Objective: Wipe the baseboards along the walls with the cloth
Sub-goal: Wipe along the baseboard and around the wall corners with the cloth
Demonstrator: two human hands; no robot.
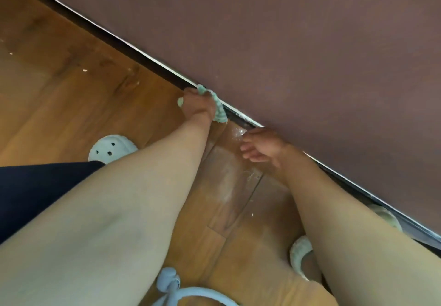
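Looking down from head height. Nearest, at the bottom edge, a pale blue looped cord (171, 286) on a wooden floor (59, 79). Two bare forearms reaching forward, with a dark garment (35, 186) at the left. A white perforated clog (108, 149) left of the arms; a pale fuzzy slipper (299, 254) beside the right arm. Whitish dusty smears (229, 186) on the boards between the arms. Farther on, right hand (262, 149) relaxed, fingers loosely extended, holding nothing, just beside the baseboard (148, 62). Beyond it, left hand (198, 106) curled around a green-and-white cloth (220, 112), bunched against the dark, white-edged baseboard. Farthest, a plain mauve-brown wall (310, 43).
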